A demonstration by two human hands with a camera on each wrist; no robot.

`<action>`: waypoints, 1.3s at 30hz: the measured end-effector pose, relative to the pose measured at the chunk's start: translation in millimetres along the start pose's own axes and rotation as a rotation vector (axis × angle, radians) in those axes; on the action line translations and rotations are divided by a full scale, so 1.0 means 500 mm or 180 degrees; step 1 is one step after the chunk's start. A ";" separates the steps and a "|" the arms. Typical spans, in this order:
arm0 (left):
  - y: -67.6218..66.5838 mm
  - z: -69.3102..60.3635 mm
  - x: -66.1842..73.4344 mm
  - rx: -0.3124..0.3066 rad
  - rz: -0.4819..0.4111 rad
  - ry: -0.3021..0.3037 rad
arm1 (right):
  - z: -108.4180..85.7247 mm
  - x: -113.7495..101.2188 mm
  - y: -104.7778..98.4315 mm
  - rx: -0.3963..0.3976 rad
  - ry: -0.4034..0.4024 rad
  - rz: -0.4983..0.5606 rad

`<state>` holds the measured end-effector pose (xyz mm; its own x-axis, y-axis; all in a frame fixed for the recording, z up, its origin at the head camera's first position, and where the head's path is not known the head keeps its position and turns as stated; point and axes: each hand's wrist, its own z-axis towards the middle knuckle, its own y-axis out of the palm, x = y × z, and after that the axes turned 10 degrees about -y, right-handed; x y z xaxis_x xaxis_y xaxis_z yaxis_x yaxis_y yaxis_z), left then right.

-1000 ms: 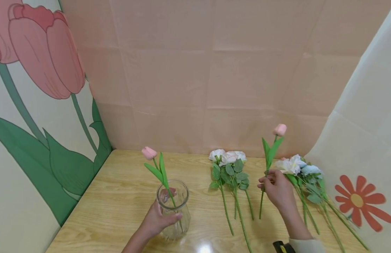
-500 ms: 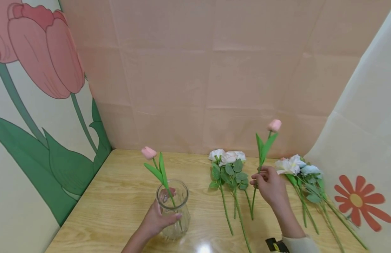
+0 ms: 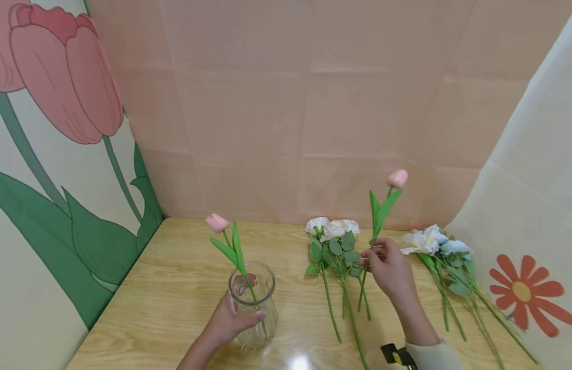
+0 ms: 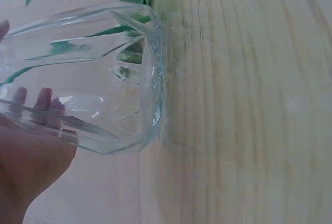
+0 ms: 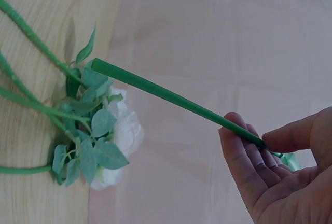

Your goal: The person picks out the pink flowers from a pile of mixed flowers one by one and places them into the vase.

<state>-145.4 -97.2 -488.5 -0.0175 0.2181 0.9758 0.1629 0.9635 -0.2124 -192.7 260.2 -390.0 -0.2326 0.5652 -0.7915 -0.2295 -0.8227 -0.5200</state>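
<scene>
A clear glass vase (image 3: 258, 329) stands on the table, and my left hand (image 3: 230, 321) grips its side; the left wrist view shows the fingers through the glass (image 4: 104, 89). One pink tulip (image 3: 217, 223) leans to the left inside the vase. My right hand (image 3: 389, 267) pinches the stem of another pink tulip (image 3: 398, 179) between thumb and fingers, bloom up, to the right of the vase. In the right wrist view the lower end of that green stem (image 5: 166, 94) sticks out free from the hand (image 5: 280, 172).
White roses (image 3: 334, 230) with green leaves lie between the vase and my right hand, their stems towards the front edge. At the right lie white and pale blue flowers (image 3: 454, 248). A pink cloth (image 3: 248, 113) hangs behind the wooden table (image 3: 174, 277).
My right hand has moved left with its tulip, whose stem now overlaps the rose stems in the head view. My left hand and the vase stay where they were.
</scene>
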 end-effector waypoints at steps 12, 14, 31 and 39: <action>-0.001 0.000 0.002 0.0048 0.0037 0.0072 | 0.001 -0.039 0.017 0.0065 -0.0199 0.0207; 0.000 -0.001 0.003 0.0072 0.0058 0.0088 | 0.000 -0.044 0.019 0.0056 -0.0190 0.0293; -0.001 0.001 -0.005 0.0063 0.0098 0.0046 | -0.008 -0.095 0.033 0.0020 -0.0328 0.0415; 0.000 -0.002 -0.003 0.0063 0.0057 -0.0003 | -0.013 -0.122 0.039 0.0036 -0.0381 0.0486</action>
<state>-144.4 -97.4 -489.8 -0.0155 0.2355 0.9717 0.1437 0.9623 -0.2310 -176.6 209.3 -354.0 -0.3763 0.4375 -0.8167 -0.1935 -0.8991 -0.3925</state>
